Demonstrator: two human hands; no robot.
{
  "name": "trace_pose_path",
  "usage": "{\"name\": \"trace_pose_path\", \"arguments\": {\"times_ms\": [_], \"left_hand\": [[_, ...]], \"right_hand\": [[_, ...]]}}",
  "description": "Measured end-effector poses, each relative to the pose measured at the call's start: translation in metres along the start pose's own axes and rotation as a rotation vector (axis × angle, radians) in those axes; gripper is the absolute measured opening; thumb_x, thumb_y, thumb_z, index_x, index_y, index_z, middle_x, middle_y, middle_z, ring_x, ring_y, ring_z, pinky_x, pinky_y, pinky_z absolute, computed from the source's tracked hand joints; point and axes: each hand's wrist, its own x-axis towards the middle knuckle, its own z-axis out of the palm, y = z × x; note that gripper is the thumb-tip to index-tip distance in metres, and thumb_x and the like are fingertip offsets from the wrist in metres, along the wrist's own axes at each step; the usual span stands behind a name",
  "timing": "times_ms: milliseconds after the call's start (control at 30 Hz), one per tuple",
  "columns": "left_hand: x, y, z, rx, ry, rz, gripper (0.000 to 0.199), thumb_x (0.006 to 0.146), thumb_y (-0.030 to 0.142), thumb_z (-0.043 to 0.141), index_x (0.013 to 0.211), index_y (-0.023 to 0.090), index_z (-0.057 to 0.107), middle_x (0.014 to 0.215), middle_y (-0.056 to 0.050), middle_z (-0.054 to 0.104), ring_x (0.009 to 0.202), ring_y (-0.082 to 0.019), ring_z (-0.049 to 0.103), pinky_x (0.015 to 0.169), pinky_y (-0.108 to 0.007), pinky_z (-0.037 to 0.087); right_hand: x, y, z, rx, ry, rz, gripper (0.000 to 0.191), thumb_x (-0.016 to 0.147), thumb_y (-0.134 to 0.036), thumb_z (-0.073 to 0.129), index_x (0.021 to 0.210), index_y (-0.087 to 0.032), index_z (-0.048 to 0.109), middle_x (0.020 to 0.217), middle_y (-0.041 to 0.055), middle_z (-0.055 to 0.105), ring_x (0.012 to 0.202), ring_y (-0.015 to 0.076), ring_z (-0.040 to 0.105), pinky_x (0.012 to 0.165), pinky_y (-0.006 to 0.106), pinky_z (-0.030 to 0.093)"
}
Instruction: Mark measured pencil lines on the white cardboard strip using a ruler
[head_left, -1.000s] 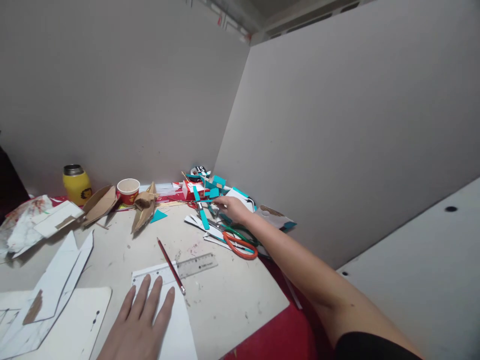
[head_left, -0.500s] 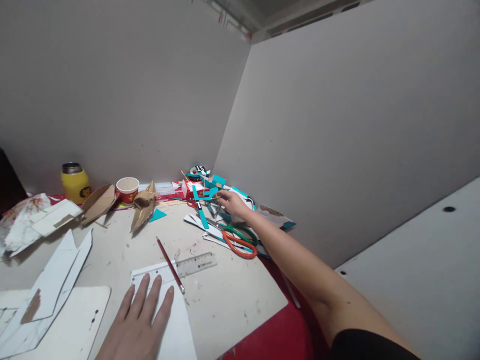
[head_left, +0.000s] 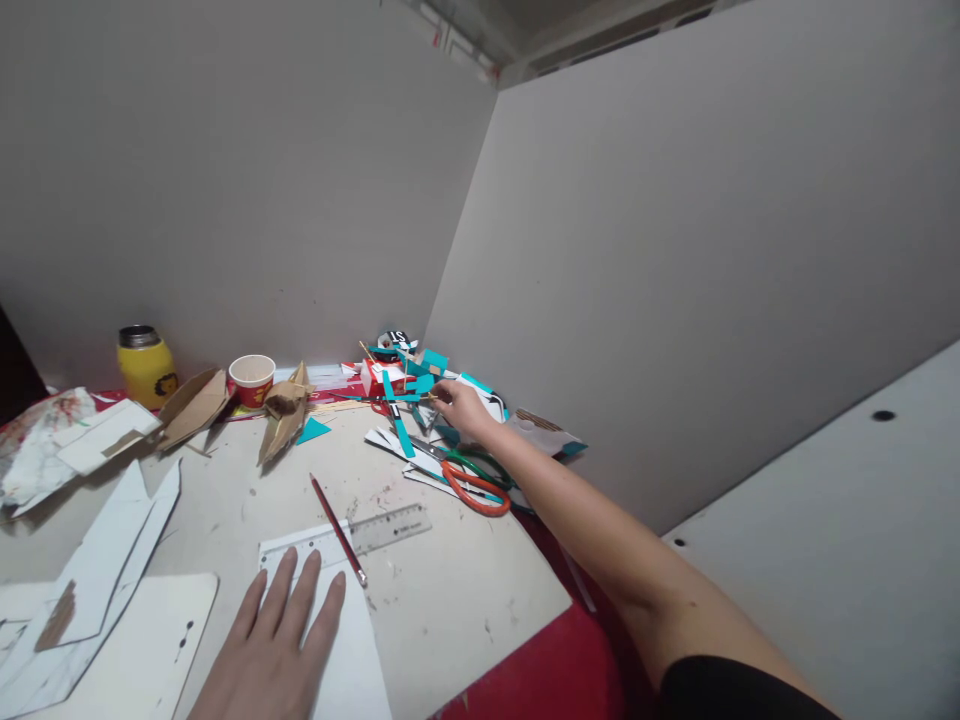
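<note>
My left hand [head_left: 274, 630] lies flat with fingers spread on a white strip of card [head_left: 352, 660], its fingertips by a clear ruler [head_left: 390, 528]. Across the ruler and card rests a dark red pencil [head_left: 337, 528]. At the back of the table, my right hand [head_left: 463, 410] has its fingers pinched together at a pile of cut teal and white card. Whatever sits in the pinch is too small to name. Just left of those fingers are crossed teal card strips [head_left: 397, 410]. Below the right wrist lie scissors with orange handles [head_left: 476, 490] and a green-handled pair [head_left: 484, 465].
Along the back stand a yellow bottle [head_left: 145, 370], a red and white paper cup [head_left: 253, 382] and folded brown cardboard pieces [head_left: 283, 415]. Cut white card shapes [head_left: 97, 570] lie at left. Grey panels [head_left: 637, 250] enclose the table's back and right.
The view has shifted very slightly. Both hands stay in nearly the same places, left flat on the card and right pinched at the pile.
</note>
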Motion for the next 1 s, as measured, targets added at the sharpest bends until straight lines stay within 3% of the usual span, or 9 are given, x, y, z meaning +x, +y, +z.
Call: {"name": "trace_pose_path", "arguments": {"times_ms": [200,400,500,633,800,1000], "left_hand": [[0.003,0.001,-0.002,-0.003,-0.021,-0.016,0.080,0.081,0.073,0.049,0.144,0.024,0.044,0.150,-0.018,0.032,0.137,-0.046,0.030,0.106,-0.064,0.036],[-0.001,-0.005,0.008,0.024,0.054,0.023,0.079,0.084,0.073,0.045,0.146,0.025,0.040,0.151,-0.016,0.033,0.138,-0.044,0.032,0.107,-0.061,0.037],[-0.002,-0.007,0.012,0.028,0.066,0.026,0.080,0.083,0.073,0.046,0.146,0.025,0.040,0.151,-0.015,0.034,0.138,-0.044,0.032,0.107,-0.060,0.037],[-0.002,-0.009,0.014,0.044,0.072,0.027,0.073,0.086,0.068,0.047,0.146,0.027,0.040,0.151,-0.014,0.035,0.138,-0.043,0.033,0.107,-0.060,0.037],[0.001,-0.013,0.016,0.081,0.056,0.033,0.064,0.091,0.061,0.042,0.146,0.026,0.039,0.151,-0.015,0.033,0.138,-0.043,0.032,0.105,-0.061,0.039],[0.004,-0.017,0.018,0.081,0.057,0.035,0.055,0.095,0.054,0.040,0.144,0.030,0.042,0.150,-0.011,0.038,0.137,-0.040,0.036,0.105,-0.058,0.041]], "right_hand": [[0.000,-0.001,0.002,-0.038,0.014,0.054,0.032,0.095,-0.033,0.058,0.121,-0.015,0.058,0.119,0.0093,0.061,0.100,0.0212,0.063,0.084,0.041,0.055],[-0.008,-0.007,-0.008,-0.090,0.015,0.076,0.031,0.095,-0.033,0.058,0.121,-0.016,0.058,0.119,0.0092,0.061,0.100,0.0209,0.063,0.084,0.041,0.055],[-0.019,-0.021,-0.015,-0.122,0.051,0.069,0.030,0.095,-0.033,0.058,0.120,-0.016,0.059,0.118,0.0090,0.061,0.099,0.0206,0.063,0.084,0.041,0.055],[-0.026,-0.058,-0.011,-0.169,0.046,0.018,0.029,0.096,-0.034,0.057,0.119,-0.016,0.059,0.117,0.0088,0.062,0.098,0.0200,0.063,0.084,0.041,0.055],[-0.001,-0.101,0.013,-0.269,-0.045,0.053,0.035,0.095,-0.036,0.058,0.123,-0.016,0.057,0.121,0.0098,0.060,0.102,0.0220,0.062,0.086,0.043,0.054],[0.028,-0.110,0.031,-0.337,-0.174,0.123,0.035,0.094,-0.033,0.059,0.125,-0.016,0.056,0.122,0.0098,0.059,0.102,0.0222,0.062,0.085,0.043,0.054]]}}
